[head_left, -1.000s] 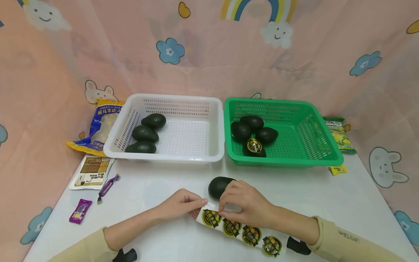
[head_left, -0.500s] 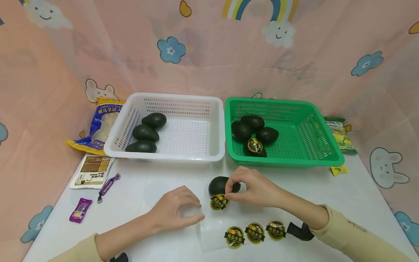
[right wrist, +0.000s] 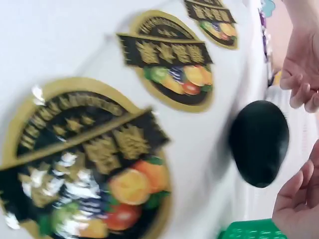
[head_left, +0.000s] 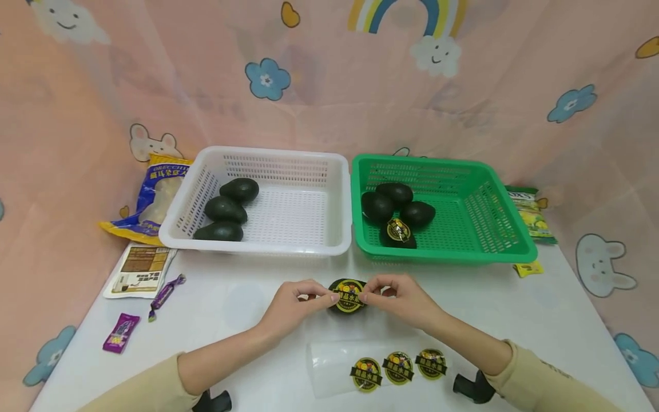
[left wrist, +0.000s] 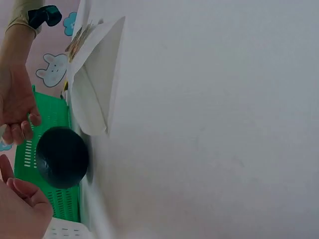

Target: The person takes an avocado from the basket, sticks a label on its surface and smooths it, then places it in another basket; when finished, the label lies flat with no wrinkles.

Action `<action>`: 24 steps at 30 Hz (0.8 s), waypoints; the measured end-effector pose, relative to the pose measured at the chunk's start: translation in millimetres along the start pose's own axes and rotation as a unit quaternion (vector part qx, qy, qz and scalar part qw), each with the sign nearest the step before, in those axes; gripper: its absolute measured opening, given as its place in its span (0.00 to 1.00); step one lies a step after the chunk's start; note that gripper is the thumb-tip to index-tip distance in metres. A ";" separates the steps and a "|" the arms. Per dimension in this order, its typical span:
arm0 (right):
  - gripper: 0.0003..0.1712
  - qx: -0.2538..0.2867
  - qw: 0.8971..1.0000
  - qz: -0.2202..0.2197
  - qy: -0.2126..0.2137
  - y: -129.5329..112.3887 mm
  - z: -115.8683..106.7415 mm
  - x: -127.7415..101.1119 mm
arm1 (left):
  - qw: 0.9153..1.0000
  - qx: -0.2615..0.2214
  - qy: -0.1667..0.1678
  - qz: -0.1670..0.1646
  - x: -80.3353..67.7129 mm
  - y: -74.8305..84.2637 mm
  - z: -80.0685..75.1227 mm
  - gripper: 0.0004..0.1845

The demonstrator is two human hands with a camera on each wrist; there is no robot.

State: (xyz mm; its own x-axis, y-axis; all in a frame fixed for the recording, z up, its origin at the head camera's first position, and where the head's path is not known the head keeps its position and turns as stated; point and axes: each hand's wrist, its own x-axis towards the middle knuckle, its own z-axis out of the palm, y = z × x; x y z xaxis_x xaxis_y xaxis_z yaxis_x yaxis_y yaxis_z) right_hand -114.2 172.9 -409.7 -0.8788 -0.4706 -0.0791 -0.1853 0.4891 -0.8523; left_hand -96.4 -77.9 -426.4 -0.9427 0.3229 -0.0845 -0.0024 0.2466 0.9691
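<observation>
Between my hands a dark avocado (right wrist: 259,144) lies on its side on the white table. A round black-and-gold fruit sticker (head_left: 349,296) covers much of it in the head view. My left hand (head_left: 296,303) pinches the sticker's left edge between thumb and fingertips. At the opposite edge, my right hand (head_left: 404,300) pinches it the same way. Nearer the front lies a clear backing sheet (head_left: 332,366) with several more stickers in a row. In the left wrist view, one end of the sheet curls up from the table.
Three avocados (head_left: 225,210) sit in a white basket (head_left: 254,247). Beside it, a green basket (head_left: 448,254) holds several avocados, one bearing a sticker (head_left: 399,230). Snack packets (head_left: 139,269) and purple-wrapped sweets (head_left: 121,333) lie at the left. Another packet (head_left: 532,214) stands behind the right corner.
My right hand has peeled a sticker off the sheet and carried it up to the avocado. The left hand let go of the sheet and moved to the sticker's other edge.
</observation>
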 end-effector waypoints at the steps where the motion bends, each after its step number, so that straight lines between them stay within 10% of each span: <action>1: 0.08 0.000 1.000 0.008 0.004 3.0 1.8 0.0 | 1.000 0.012 0.002 -0.006 1.3 -3.0 1.4 0.08; 9: 0.10 -0.132 0.990 0.002 0.049 11.7 9.3 10.9 | 0.994 0.106 0.019 0.013 11.5 -18.8 5.4 0.08; 14: 0.16 -0.155 0.984 -0.037 0.080 14.7 11.4 16.2 | 0.980 0.180 0.034 0.082 15.6 -23.0 3.3 0.09; 20: 0.11 -0.135 0.977 -0.151 0.068 21.5 13.2 18.7 | 0.921 0.305 0.038 0.238 22.2 -23.4 1.4 0.14; 24: 0.08 -0.121 0.981 -0.142 0.052 24.3 12.1 17.6 | 0.882 0.374 0.032 0.284 28.5 -24.5 0.9 0.22</action>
State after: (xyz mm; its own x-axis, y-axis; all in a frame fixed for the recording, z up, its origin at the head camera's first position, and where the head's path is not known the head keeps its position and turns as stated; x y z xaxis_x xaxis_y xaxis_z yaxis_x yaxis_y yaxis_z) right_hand -128.9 167.6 -438.1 -0.8141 -0.5424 0.2074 -0.5170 0.5144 -0.6842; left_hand -122.9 -73.9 -452.8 -0.7378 0.5422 0.4021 0.6749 0.6029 0.4254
